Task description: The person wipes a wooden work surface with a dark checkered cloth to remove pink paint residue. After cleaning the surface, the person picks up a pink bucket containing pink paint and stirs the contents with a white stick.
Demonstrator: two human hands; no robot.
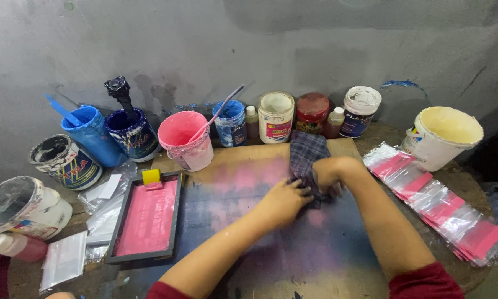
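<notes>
A dark checked cloth point(307, 155) lies bunched on a wooden board point(249, 221) stained pink and blue. My left hand point(285, 202) presses on the cloth's near left edge with fingers spread over it. My right hand point(329, 174) is curled around the cloth's right side, fingers tucked into the fabric. Both forearms reach in from the bottom, in dark red sleeves.
A framed screen point(147, 218) coated in pink ink, with a yellow-handled squeegee point(151, 177), lies left of the board. Paint buckets and jars line the back wall, including a pink bucket point(187, 141) and a cream bucket point(442, 135). Clear bags with pink cards point(437, 199) lie at right.
</notes>
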